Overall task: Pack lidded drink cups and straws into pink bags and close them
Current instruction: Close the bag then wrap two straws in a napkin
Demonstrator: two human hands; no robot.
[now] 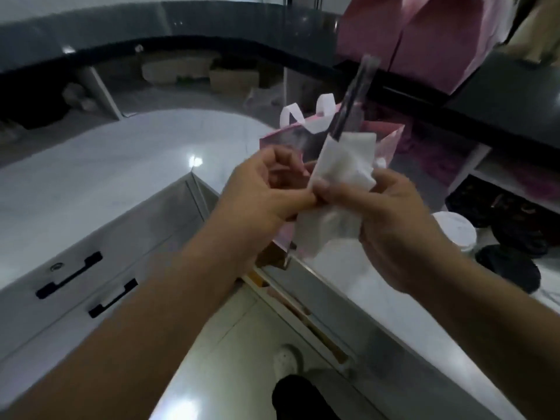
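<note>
Both hands meet just above the bench (91, 183) corner. The right hand (385, 213) has its fingers curled round a white napkin (342, 171) wrapped about the lower end of a dark straw (356, 95), which tilts up and away. The left hand (266, 189) pinches the napkin's near edge. Behind them an open pink bag (285, 140) stands close to the bench's front edge, with bare bench stretching to its left. A lidded cup (454, 231) sits right of the right hand, and more pink bags (424, 34) stand on the raised counter (212, 22) beyond.
</note>
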